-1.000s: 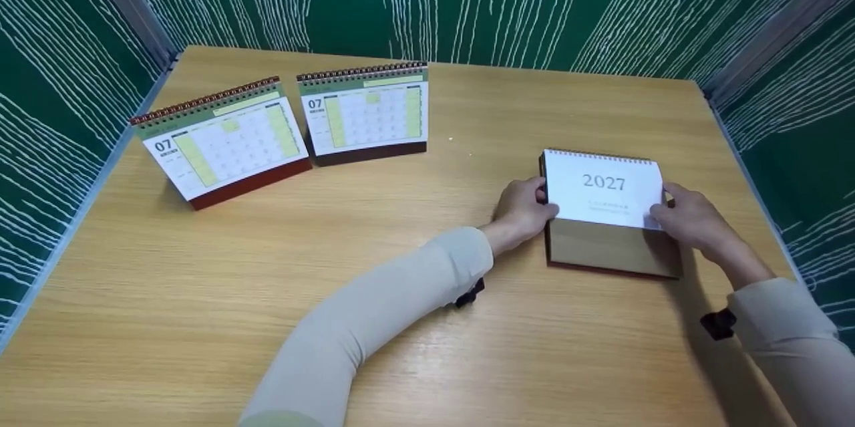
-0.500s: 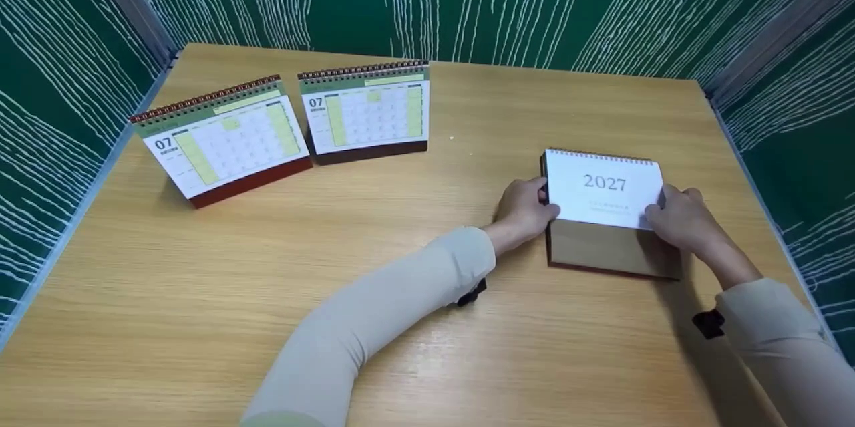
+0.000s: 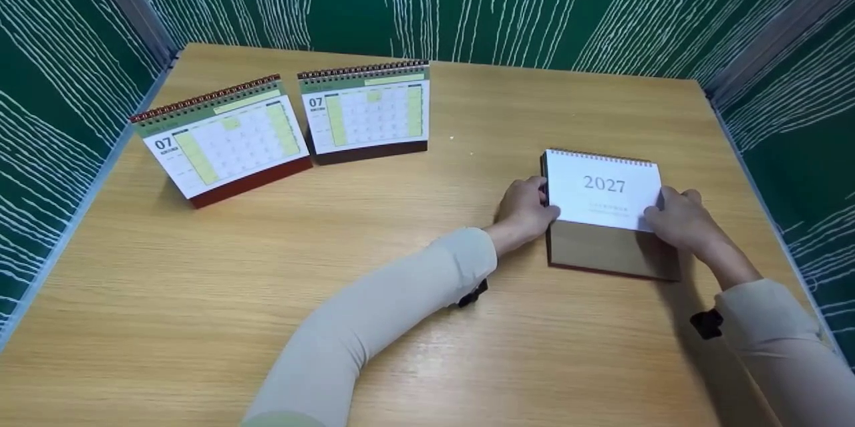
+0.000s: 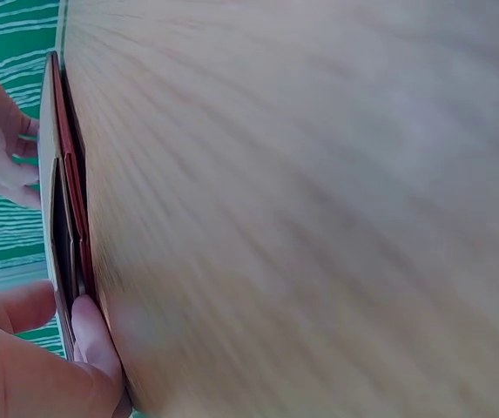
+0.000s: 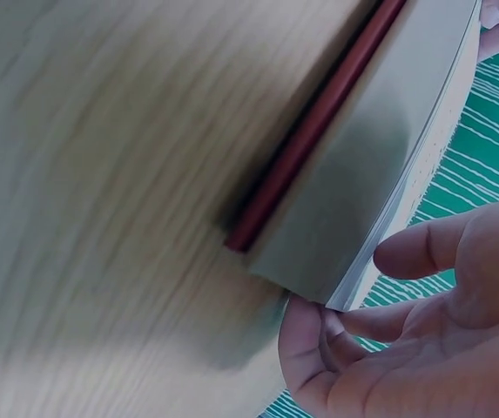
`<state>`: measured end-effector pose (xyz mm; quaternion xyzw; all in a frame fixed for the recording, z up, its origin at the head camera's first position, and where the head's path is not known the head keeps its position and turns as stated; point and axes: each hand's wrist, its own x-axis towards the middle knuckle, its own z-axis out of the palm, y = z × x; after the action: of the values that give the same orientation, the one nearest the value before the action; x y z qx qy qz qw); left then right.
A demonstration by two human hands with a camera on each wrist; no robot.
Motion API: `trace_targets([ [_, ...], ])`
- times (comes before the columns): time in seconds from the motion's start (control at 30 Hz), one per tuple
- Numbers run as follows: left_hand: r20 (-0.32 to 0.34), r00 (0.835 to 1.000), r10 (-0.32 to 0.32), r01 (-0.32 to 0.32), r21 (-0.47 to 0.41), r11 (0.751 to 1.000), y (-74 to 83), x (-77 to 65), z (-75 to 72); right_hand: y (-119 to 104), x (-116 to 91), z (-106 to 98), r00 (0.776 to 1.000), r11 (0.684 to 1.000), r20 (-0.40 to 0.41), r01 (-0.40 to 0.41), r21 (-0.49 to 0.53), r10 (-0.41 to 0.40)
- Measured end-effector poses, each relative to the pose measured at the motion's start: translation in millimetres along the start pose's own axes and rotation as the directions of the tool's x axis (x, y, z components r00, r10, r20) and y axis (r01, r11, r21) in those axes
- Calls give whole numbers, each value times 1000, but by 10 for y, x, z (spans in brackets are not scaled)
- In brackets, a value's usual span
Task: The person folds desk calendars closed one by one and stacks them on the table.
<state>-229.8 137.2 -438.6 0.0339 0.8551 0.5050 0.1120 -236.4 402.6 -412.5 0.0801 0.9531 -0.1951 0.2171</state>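
A desk calendar [image 3: 604, 190] lies nearly flat on the right part of the table, its white "2027" page facing up. Below the page its brown cardboard base [image 3: 608, 250] shows. My left hand [image 3: 524, 210] grips the calendar's left edge, thumb near the page's lower corner. At the opposite edge my right hand [image 3: 685, 220] holds the page side, thumb over the white page. In the right wrist view the fingers [image 5: 306, 344] curl at the corner of the page stack. The left wrist view shows folded board layers [image 4: 70, 200] between thumb and fingers.
Two more desk calendars stand propped up at the back left: one angled calendar [image 3: 227, 146] and another calendar [image 3: 367, 113] beside it, both on a "07" page. The wooden table [image 3: 267, 313] is bounded by green walls [image 3: 507, 6] with white streaks.
My right hand has shifted slightly left and inward, its thumb farther over the white page. My left hand and the calendar have stayed nearly still.
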Motion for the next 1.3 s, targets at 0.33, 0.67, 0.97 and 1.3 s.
trace_targets([
  [0.33, 21, 1000, 14, -15, 37, 999, -2, -11, -21, 13, -9, -27, 1000, 1000, 21, 1, 5, -1],
  [0.67, 189, 982, 17, 19, -185, 983, -81, 22, -290, -83, -104, -90, 998, 998, -52, 36, 42, -33],
  [0.97, 230, 972, 55, -18, -160, 987, -201, -48, -871, -225, -220, -216, 988, 994, -127, 93, 50, -86],
  [1.3, 139, 987, 76, -65, -89, 994, -394, -193, -1615, -487, -307, -223, 962, 975, -205, 204, 92, -182],
])
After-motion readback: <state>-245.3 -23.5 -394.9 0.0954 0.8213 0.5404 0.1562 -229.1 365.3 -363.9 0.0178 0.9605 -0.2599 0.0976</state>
